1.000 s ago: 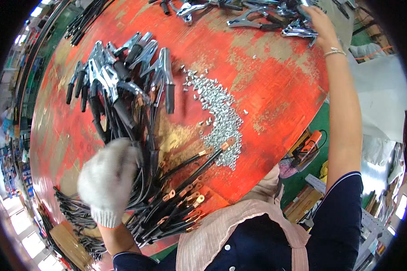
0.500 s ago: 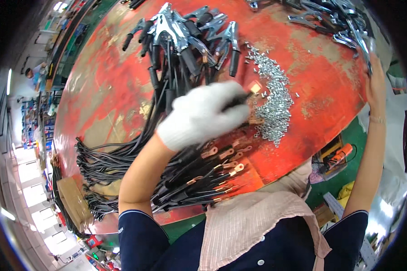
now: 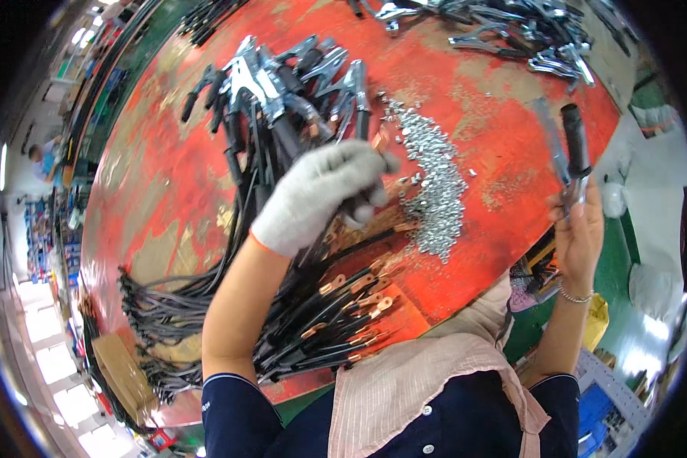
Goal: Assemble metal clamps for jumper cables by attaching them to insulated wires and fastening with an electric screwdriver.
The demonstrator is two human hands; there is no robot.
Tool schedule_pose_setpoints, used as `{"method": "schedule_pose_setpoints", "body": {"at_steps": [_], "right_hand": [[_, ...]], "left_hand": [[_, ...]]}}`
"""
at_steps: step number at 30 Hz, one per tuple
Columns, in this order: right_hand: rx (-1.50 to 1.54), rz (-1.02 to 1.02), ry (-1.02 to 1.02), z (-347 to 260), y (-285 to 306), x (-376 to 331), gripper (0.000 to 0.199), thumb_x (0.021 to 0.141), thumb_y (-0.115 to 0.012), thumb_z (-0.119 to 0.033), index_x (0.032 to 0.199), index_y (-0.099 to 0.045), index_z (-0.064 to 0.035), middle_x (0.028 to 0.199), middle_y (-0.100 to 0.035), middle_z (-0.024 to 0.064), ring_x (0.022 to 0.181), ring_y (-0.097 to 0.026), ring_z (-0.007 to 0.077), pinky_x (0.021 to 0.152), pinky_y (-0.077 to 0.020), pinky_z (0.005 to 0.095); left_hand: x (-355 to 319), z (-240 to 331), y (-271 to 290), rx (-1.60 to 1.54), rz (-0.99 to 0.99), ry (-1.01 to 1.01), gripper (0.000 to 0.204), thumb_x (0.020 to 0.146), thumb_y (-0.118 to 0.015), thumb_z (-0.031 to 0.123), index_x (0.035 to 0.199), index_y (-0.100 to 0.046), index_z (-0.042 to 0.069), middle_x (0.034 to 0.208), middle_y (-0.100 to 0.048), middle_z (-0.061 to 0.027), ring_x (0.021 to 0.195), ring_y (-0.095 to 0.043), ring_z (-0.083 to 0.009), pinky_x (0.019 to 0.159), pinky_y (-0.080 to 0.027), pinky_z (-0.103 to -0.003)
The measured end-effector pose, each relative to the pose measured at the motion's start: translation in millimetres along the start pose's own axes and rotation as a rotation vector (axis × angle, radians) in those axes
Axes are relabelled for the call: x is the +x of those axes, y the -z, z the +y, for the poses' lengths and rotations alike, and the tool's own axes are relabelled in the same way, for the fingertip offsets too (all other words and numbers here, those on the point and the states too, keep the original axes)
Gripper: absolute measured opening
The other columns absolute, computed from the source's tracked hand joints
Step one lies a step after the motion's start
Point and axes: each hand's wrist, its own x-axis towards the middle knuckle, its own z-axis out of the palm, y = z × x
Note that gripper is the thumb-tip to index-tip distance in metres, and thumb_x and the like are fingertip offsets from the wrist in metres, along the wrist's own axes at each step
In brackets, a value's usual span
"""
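My left hand point(image 3: 313, 195), in a white knitted glove, is closed round a black cable. The cable's copper lug point(image 3: 379, 142) pokes out past the fingers, beside a curved heap of small silvery screws point(image 3: 435, 191). Most of that cable is hidden by the glove. At the table's right edge my bare right hand point(image 3: 580, 240) grips a metal spring clamp point(image 3: 577, 149) and holds it up, a black sleeve on its upper handle. Beyond the left hand lie several clamps point(image 3: 263, 84) with black cables attached.
More loose clamps point(image 3: 511, 34) are piled at the far right of the round red table point(image 3: 511, 221). Near me lie black cables with copper lugs point(image 3: 359, 294); their bent lengths point(image 3: 164, 305) spread left towards a cardboard box point(image 3: 122, 374). A person point(image 3: 46, 162) is far off at left.
My right hand has come back towards me from the far right clamp pile, with a clamp lifted in it. The left hand has shifted slightly left, its cable still held.
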Motion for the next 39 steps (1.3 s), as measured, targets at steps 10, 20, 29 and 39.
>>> {"method": "schedule_pose_setpoints", "body": {"at_steps": [10,20,29,39], "right_hand": [[0.454,0.18,-0.047,39.7,11.0,-40.0,0.054,0.085,-0.069,-0.03,0.121,-0.047,0.0039,0.11,-0.058,0.0113,0.102,-0.058,0.0222,0.093,-0.0471,0.0395],[0.321,-0.153,-0.058,19.5,-61.1,-22.8,0.034,0.096,-0.05,-0.027,0.118,-0.042,-0.0026,0.117,-0.058,0.023,0.114,-0.057,0.0303,0.092,-0.0485,0.0388],[0.351,-0.248,-0.061,20.7,-71.3,-27.6,0.036,0.095,-0.053,-0.026,0.119,-0.041,-0.0025,0.117,-0.059,0.0206,0.116,-0.055,0.0328,0.098,-0.0424,0.0435],[0.317,-0.222,-0.098,16.3,-76.6,-29.0,0.037,0.095,-0.054,-0.03,0.115,-0.041,-0.0013,0.114,-0.06,0.0188,0.115,-0.056,0.0299,0.096,-0.0437,0.0418]], "left_hand": [[11.7,-39.5,-37.9,0.119,-0.181,0.196,0.021,0.09,-0.059,0.021,0.102,-0.062,0.004,0.071,-0.059,0.0015,0.054,-0.048,-0.004,0.046,-0.036,-0.019],[-1.8,-33.8,-51.8,0.767,-0.168,-0.108,0.03,0.092,-0.055,0.034,0.109,-0.064,0.011,0.076,-0.062,-0.0158,0.068,-0.064,-0.026,0.064,-0.049,-0.035],[-2.8,-28.8,-50.7,0.703,-0.183,0.061,0.033,0.09,-0.057,0.035,0.109,-0.063,0.008,0.07,-0.06,-0.0149,0.065,-0.063,-0.0241,0.061,-0.048,-0.035],[-2.7,-39.2,-51.6,0.553,-0.164,-0.069,0.025,0.094,-0.055,0.018,0.111,-0.061,0.002,0.076,-0.062,-0.0033,0.068,-0.058,-0.0072,0.062,-0.048,-0.025]]}}
